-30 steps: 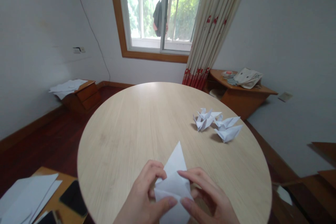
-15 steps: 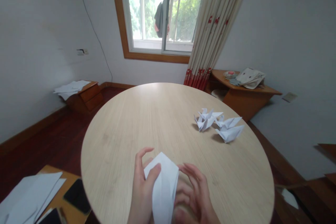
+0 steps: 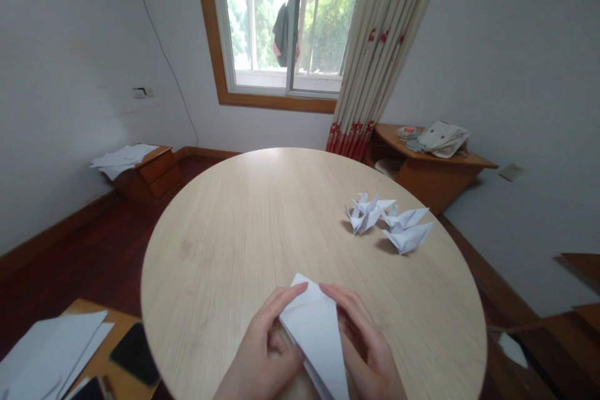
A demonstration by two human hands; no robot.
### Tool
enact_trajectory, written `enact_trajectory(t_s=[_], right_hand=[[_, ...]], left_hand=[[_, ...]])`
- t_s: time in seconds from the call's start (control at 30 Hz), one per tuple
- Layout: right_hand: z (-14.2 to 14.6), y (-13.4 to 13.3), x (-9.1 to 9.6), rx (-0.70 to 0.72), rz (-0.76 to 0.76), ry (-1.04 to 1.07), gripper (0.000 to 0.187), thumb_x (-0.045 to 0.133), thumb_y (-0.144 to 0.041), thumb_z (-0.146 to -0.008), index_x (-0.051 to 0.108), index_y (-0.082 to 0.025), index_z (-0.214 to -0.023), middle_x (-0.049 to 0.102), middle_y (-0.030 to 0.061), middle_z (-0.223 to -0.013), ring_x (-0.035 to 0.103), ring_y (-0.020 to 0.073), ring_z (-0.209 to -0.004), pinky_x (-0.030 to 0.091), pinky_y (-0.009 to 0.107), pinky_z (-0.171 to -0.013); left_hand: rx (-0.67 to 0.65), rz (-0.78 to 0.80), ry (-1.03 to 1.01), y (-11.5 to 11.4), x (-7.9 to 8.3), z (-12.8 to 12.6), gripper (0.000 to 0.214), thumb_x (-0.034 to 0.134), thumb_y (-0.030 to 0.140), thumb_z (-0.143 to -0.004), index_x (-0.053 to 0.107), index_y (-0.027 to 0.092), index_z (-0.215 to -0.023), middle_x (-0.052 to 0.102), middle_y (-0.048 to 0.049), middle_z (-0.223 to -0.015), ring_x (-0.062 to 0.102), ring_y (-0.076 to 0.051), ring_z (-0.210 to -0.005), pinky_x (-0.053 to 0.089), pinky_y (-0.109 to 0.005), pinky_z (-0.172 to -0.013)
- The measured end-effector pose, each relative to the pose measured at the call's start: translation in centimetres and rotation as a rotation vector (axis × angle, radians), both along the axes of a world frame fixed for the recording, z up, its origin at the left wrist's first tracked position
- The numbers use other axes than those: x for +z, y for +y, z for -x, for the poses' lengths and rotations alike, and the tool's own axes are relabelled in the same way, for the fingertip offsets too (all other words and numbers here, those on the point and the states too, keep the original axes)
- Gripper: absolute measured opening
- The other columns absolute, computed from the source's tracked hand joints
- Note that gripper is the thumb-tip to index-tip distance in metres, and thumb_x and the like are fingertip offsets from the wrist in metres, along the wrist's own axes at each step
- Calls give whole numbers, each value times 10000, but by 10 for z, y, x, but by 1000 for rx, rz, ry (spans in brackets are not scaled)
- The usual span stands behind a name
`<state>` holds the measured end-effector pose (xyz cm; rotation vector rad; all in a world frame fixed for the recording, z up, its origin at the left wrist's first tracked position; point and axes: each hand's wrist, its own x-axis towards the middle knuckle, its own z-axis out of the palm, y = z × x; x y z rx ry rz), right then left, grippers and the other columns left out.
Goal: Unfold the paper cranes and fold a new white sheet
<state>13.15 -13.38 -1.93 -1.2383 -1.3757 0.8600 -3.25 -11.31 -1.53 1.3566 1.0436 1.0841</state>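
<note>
Round table [image 3: 253, 219] below left hand [image 3: 269, 340] and right hand [image 3: 363, 340]. Daylit window [image 3: 295, 12] ahead of both, cream-and-red curtain [image 3: 387, 50], white walls [image 3: 506, 62]. Dark red floor [image 3: 79, 262], drawer cabinet [image 3: 162, 172] forward-left of left hand; corner stand [image 3: 431, 181] forward-right of right hand.

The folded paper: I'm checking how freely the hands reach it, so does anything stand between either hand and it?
Nothing visible does. The left hand and right hand both touch the folded paper directly, from opposite sides. The paper birds sit apart, farther back to the right on the table.
</note>
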Motion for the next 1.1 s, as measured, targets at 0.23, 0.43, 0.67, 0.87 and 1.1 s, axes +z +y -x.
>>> enact_trajectory(t_s=[0.23,0.43,0.67,0.87,1.1], right_hand=[[-4,-2,3,-106,-300,-186,178,454,-198,-883,627,-234,-865,673,59,-893,659,204,-861,554,299,-759],[9,0,1,-195,-347,-440,193,590,-284,-842,579,-205,-1017,680,78,-917,676,201,-791,562,256,-645],[11,3,4,-186,-489,-721,256,469,-236,-899,574,-140,-1112,728,145,-939,715,253,-803,580,315,-644],[-14,12,37,-35,-500,-883,244,427,-178,-918,647,-191,-1024,743,106,-976,710,237,-862,555,322,-738],[-9,71,81,163,-59,-1149,250,353,-179,-961,570,-195,-837,698,41,-733,661,186,-657,407,249,-546]], left_hand=[[229,-184,164,5,-4,-12,231,554,320,-854,771,249,-888,583,-93,-1266,602,-249,-1010,515,-381,-851],[346,-523,397,-2,-11,-12,251,517,185,-882,732,261,-988,695,-56,-1116,609,-248,-1066,490,-406,-920],[401,-718,481,-7,-8,-11,351,542,116,-844,678,249,-1139,703,-47,-1125,634,-259,-1091,513,-354,-896],[245,-241,198,-6,9,2,248,574,342,-865,755,206,-966,747,-78,-955,683,-279,-912,527,-339,-789],[18,169,-67,39,13,28,453,622,532,-759,667,103,-900,694,-131,-884,644,-284,-853,502,-373,-771]])
